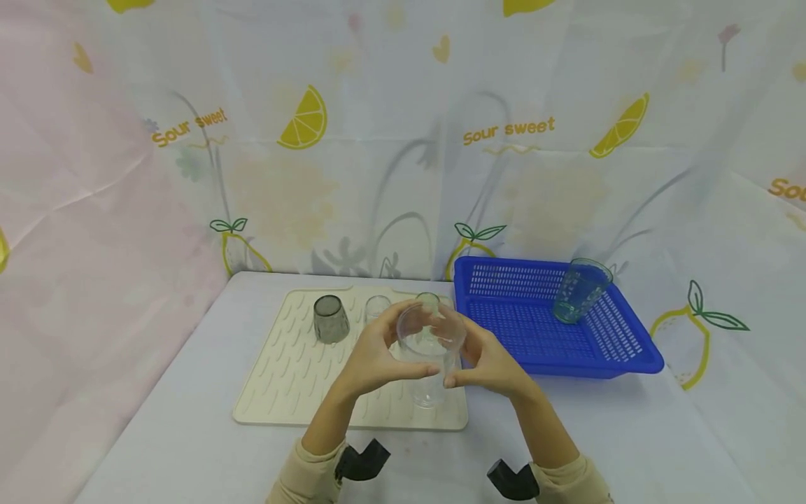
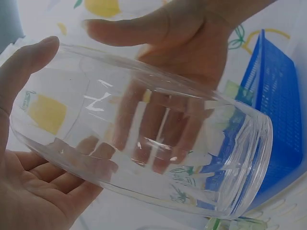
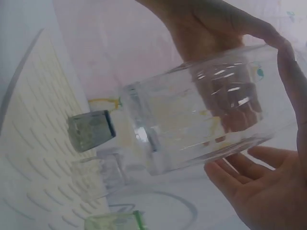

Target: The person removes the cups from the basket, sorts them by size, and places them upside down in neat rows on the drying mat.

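A large clear glass (image 1: pixel 428 392) stands between my two hands, its rim up and its base above the mat in the head view. My left hand (image 1: pixel 376 355) grips it from the left, thumb on the near side near the rim. From the other side my right hand (image 1: pixel 492 362) grips it, thumb also in front. The left wrist view shows fingers (image 2: pixel 53 189) against the wall of the glass, and several more seen through it. In the right wrist view the thick base of the glass (image 3: pixel 144 134) points toward the smaller glasses.
A cream drying mat (image 1: pixel 277 392) bears a grey glass (image 1: pixel 330 320), a small clear glass (image 1: pixel 376 306) and a green-tinted glass (image 1: pixel 428 297) partly hidden behind the hands. To the right is a blue basket (image 1: pixel 519 336); another green-tinted glass (image 1: pixel 581 290) leans in its far right corner.
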### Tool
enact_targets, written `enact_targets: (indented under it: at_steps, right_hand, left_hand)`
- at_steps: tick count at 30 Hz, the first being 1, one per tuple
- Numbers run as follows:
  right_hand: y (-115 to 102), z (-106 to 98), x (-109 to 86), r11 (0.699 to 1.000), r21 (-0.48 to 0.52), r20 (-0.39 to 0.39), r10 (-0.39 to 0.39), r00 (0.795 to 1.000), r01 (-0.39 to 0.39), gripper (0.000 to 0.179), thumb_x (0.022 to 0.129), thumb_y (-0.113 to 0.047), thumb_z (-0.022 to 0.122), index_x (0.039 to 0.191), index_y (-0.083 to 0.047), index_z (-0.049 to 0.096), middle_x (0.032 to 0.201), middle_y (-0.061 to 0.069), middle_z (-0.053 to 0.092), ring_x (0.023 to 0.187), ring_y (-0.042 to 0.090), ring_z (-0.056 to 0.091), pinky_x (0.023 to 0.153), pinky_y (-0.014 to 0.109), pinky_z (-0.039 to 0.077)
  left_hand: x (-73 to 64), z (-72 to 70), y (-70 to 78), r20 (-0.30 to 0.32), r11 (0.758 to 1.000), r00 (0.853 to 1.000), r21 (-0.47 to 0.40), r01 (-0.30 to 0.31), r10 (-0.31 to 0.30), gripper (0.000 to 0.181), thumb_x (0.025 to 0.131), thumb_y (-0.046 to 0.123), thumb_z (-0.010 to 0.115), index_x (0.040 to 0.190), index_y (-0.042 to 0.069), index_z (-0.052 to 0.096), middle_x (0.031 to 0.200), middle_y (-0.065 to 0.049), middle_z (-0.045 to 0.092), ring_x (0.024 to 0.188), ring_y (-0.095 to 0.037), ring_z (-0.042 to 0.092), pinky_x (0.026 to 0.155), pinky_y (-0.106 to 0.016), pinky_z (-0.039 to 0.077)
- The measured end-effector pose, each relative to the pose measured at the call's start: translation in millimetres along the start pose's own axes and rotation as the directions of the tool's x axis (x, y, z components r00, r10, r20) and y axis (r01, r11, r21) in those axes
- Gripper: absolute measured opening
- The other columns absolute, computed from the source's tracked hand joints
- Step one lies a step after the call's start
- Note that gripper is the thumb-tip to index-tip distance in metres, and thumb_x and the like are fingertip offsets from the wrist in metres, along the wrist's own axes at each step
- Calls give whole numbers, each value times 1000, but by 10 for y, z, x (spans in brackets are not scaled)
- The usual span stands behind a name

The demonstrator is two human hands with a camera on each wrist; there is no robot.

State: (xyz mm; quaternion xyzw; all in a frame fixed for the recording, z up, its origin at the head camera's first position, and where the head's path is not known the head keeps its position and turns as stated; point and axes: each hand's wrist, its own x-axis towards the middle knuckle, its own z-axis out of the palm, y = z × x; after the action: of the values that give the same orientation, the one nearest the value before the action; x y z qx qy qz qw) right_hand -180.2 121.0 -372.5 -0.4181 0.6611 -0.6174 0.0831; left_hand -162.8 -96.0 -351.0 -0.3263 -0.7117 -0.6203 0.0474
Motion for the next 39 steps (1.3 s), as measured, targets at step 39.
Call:
enact_targets:
  at_steps: [39]
  right_hand:
    - [298, 76, -382, 987, 145, -241, 98, 966, -64, 64, 76, -3, 75, 130, 8, 44, 124, 8, 55, 108, 12, 57, 83, 27, 55]
  left_hand:
    - [-125, -183, -73, 36, 983, 992, -141, -115, 121, 82, 70, -9, 77, 137, -14, 30, 127, -37, 43, 119, -42, 47, 101, -42, 45]
